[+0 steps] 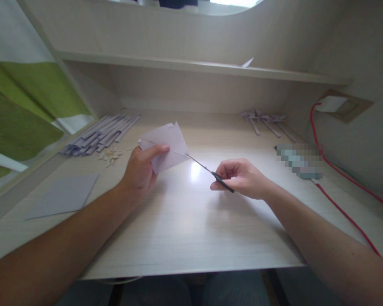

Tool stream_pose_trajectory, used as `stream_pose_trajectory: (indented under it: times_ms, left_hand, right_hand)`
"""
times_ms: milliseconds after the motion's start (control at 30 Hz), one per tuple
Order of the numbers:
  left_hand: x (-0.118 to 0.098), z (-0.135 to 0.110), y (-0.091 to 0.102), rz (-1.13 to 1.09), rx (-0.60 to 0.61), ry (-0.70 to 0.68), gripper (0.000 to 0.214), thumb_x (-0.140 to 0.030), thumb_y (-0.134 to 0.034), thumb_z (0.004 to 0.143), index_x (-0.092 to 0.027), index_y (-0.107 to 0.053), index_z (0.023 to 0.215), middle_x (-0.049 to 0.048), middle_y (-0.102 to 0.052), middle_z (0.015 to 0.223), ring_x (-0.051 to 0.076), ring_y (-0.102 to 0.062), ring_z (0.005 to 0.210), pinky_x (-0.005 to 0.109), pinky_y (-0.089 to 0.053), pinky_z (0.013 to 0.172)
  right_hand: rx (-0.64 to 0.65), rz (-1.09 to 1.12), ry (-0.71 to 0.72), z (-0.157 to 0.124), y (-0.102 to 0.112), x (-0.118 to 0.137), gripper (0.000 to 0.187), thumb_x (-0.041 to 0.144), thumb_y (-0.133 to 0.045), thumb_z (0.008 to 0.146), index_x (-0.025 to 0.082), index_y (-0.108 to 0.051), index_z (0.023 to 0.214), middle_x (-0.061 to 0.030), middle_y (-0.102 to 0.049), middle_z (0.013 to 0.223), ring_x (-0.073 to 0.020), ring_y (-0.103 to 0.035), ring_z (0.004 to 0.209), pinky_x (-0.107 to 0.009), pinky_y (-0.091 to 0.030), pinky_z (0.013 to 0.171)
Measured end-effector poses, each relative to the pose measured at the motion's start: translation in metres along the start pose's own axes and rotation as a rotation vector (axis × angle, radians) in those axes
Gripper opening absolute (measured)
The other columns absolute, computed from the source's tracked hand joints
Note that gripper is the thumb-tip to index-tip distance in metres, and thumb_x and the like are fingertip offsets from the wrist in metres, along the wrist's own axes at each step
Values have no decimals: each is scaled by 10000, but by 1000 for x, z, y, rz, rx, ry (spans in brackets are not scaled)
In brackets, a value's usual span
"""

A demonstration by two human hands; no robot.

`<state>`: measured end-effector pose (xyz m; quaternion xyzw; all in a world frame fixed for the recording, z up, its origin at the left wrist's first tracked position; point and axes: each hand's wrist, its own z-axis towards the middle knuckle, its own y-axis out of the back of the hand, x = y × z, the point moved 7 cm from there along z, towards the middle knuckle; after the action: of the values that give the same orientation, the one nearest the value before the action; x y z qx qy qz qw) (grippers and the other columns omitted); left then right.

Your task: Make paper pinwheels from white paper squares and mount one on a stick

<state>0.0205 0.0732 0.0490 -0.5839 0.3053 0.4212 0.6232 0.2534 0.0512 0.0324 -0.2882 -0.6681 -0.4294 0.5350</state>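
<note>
My left hand [142, 163] grips a piece of white paper [174, 138], thumb on top and the other fingers beneath it. Creases cross the paper, and its upper edge has a notch. In my right hand [242, 176] is a pair of scissors [222, 182] with black handles. Their narrow blades point left, and the tips meet the paper's right corner. Both hands are above the desk. To the left of my left forearm lies a stack of flat paper sheets [64, 191].
Rolled paper sticks [105, 134] are piled at the back left, beside small pale pieces [109, 156]. Several paper pinwheels [264, 119] on sticks lie at the back right. A blurred-out phone-like object [298, 161] and a red cable [344, 216] are on the right. A shelf [191, 63] spans the back.
</note>
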Motion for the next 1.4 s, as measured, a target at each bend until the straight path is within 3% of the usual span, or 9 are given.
stream_pose_trajectory:
  times_ms: [367, 667, 800, 967, 1067, 1267, 1400]
  left_hand:
    - [1, 0, 1, 4, 4, 10, 219, -151, -833, 665, -179, -726, 854, -13, -751, 830, 152, -646, 741, 267, -504, 701]
    - [0, 1, 2, 22, -3, -9, 313, -171, -838, 662, -170, -737, 958, -3, -745, 857, 158, -640, 763, 270, -501, 719]
    - [-2, 1, 4, 43, -38, -33, 303, -197, -852, 636, -174, -737, 916, 7, -742, 855, 158, -644, 754, 259, -502, 696]
    - [0, 1, 8, 127, -61, -26, 265, -234, -865, 619, -185, -743, 849, 12, -737, 860, 173, -654, 765, 265, -518, 702]
    - [5, 0, 10, 206, -41, 8, 235, -248, -850, 633, -184, -746, 833, 11, -725, 821, 177, -648, 733, 271, -514, 683]
    - [16, 0, 11, 310, -2, 51, 231, -264, -825, 633, -160, -750, 825, 30, -730, 781, 184, -654, 695, 274, -505, 652]
    - [24, 0, 13, 420, 13, 99, 224, -308, -830, 623, -154, -736, 757, 25, -701, 695, 175, -607, 599, 271, -458, 561]
  right_hand:
    - [-18, -58, 3, -1, 1, 5, 437, 448, -959, 614, 169, -625, 651, 38, -543, 569, -96, -437, 535, -253, -292, 489]
    - [-37, -72, -1, -1, 4, 3, 441, 448, -956, 612, 174, -613, 643, 50, -509, 555, -91, -404, 530, -254, -259, 484]
    - [-32, -144, -50, 1, 9, -5, 429, 469, -930, 639, 180, -617, 683, 44, -537, 580, -96, -434, 534, -250, -278, 491]
    - [-205, -491, -48, 6, 28, -13, 347, 409, -866, 698, 205, -587, 723, 0, -645, 662, -142, -528, 597, -260, -316, 517]
    - [-243, -687, -23, 8, 31, -12, 226, 354, -787, 755, 202, -633, 690, -31, -685, 709, -173, -575, 644, -281, -349, 546]
    - [-217, -676, -61, 7, 26, -12, 155, 346, -741, 797, 196, -742, 757, -52, -740, 760, -191, -622, 664, -296, -380, 573]
    - [-308, -596, 69, 5, 24, -4, 118, 292, -687, 848, 196, -750, 818, -39, -734, 756, -177, -616, 663, -291, -398, 604]
